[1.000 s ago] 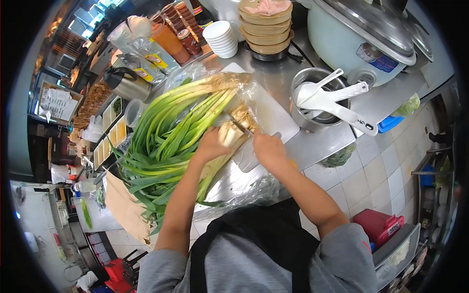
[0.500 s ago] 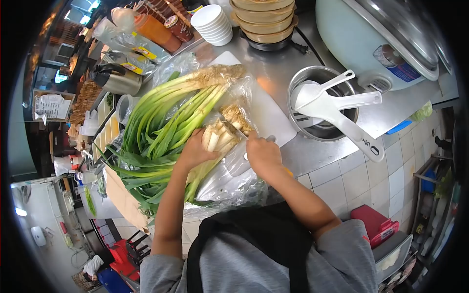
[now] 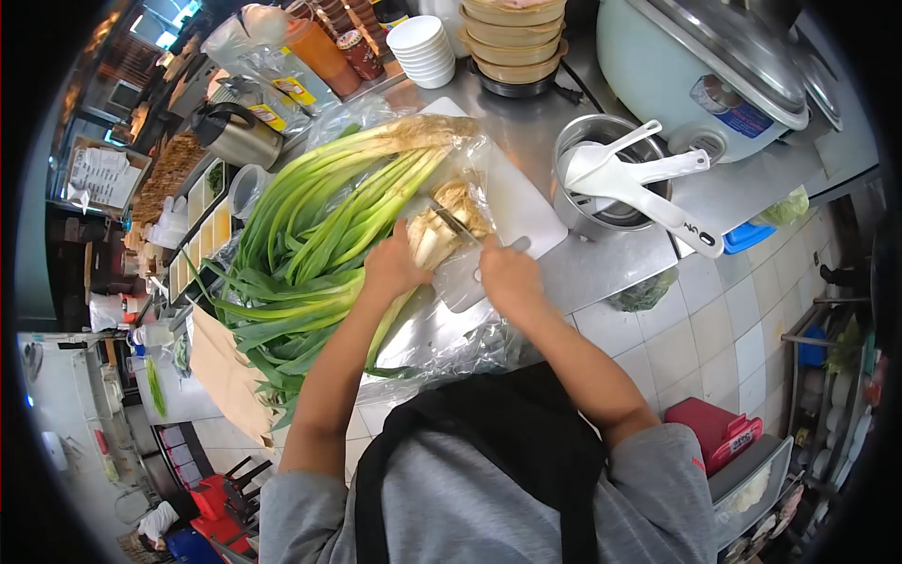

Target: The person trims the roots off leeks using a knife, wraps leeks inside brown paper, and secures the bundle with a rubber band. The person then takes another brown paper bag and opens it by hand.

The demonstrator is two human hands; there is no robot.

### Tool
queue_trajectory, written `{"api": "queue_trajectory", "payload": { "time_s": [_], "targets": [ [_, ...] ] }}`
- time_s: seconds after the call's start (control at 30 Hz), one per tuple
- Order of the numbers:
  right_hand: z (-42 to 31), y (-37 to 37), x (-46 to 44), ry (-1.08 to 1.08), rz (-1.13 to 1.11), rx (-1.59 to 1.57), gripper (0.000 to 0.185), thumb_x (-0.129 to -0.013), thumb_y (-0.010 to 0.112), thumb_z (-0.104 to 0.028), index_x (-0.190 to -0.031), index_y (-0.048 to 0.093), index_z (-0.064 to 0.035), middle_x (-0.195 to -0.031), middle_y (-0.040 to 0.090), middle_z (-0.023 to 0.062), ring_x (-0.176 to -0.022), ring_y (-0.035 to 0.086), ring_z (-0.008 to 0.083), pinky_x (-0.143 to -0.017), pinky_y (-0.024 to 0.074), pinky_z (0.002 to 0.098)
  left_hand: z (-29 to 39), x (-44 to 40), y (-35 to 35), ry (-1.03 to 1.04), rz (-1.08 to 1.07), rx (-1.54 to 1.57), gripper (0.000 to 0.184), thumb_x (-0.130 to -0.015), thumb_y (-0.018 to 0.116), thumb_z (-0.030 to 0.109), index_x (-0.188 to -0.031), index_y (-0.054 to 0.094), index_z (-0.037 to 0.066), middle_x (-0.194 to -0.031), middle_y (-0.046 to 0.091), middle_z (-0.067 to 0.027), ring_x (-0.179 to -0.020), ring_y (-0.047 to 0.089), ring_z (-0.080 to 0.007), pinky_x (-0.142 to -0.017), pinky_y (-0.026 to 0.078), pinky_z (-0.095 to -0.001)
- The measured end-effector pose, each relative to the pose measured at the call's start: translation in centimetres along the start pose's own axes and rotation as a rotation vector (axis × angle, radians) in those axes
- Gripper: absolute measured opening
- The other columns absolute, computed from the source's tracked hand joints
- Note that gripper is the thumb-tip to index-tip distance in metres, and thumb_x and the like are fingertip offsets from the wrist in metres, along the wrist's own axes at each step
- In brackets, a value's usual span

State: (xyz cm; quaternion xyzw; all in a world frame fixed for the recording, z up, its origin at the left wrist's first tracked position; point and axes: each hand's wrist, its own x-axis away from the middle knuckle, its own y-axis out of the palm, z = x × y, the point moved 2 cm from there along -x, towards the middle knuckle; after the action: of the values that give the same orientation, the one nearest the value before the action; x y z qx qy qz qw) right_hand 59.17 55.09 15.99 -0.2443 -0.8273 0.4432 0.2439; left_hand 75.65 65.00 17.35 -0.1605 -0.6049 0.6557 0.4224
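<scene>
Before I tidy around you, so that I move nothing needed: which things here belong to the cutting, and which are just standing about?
Belonging to the job:
Knife, in the right hand
Leek bundle, in the left hand
Probably the other leeks and the white board

Apparently just standing about:
Stacked white bowls
Tan bowls
Steel pot with white utensils
Large cooker
Metal jug

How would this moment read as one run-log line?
left hand: holding leek bunch | right hand: holding knife | knife: blade across bunch near roots | pot: holds white utensils
</scene>
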Motion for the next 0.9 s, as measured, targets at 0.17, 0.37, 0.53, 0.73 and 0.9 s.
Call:
{"api": "queue_trajectory", "payload": {
  "time_s": [0.17,0.37,0.53,0.73,0.9],
  "targets": [
    [0.2,-0.4,-0.5,-0.042,0.115,0.115,0.01,-0.082,0.048,-0.006,-0.089,0.051,0.001,-0.076,0.065,0.0207,-0.076,0.064,0.0352,-0.064,0.0523,0.0435,-0.6,0.2,-0.7,0.018,0.023,0.009,0.097,-0.047,0.082,0.032,-0.126,0.037,-0.002,-0.095,0.063,-0.022,-0.089,0.062,-0.0356,-0.078,0.05,-0.0414],
    [-1.3,-2.4,2.0,0.019,0.088,0.104,0.021,-0.084,0.052,-0.016,-0.095,0.052,0.0022,-0.082,0.064,0.0209,-0.084,0.063,0.0354,-0.075,0.0498,0.0437,-1.4,-0.2,-1.5,-0.018,0.063,0.045,0.074,-0.05,0.082,0.032,-0.107,0.047,0.0,-0.094,0.064,-0.0203,-0.09,0.062,-0.0345,-0.078,0.05,-0.0414],
    [1.3,-4.6,6.5,0.033,-0.004,-0.16,0.031,-0.084,0.056,-0.025,-0.086,0.052,0.0055,-0.078,0.059,0.0237,-0.076,0.058,0.0383,-0.067,0.0452,0.0415,-1.6,0.1,-1.8,-0.009,0.059,0.058,0.072,-0.049,0.081,0.033,-0.104,0.049,0.0,-0.094,0.064,-0.0194,-0.09,0.062,-0.0336,-0.078,0.049,-0.0402],
    [1.5,-6.5,10.9,0.195,0.088,-0.399,0.032,-0.087,0.054,-0.029,-0.086,0.049,0.0034,-0.075,0.056,0.0248,-0.071,0.055,0.0416,-0.066,0.0423,0.0437,-0.2,0.5,-2.1,0.045,0.041,0.045,0.075,-0.05,0.08,0.035,-0.109,0.049,0.0,-0.094,0.064,-0.0186,-0.09,0.063,-0.0324,-0.078,0.05,-0.0395],
    [1.4,-6.0,11.4,0.181,0.118,-0.447,0.032,-0.087,0.055,-0.027,-0.085,0.047,0.0038,-0.07,0.053,0.0224,-0.065,0.05,0.0383,-0.063,0.041,0.0419,0.4,0.4,-0.3,0.074,0.004,0.11,0.102,-0.048,0.082,0.039,-0.131,0.034,0.003,-0.104,0.061,-0.0212,-0.097,0.061,-0.0326,-0.083,0.049,-0.0403]
  ]
}}
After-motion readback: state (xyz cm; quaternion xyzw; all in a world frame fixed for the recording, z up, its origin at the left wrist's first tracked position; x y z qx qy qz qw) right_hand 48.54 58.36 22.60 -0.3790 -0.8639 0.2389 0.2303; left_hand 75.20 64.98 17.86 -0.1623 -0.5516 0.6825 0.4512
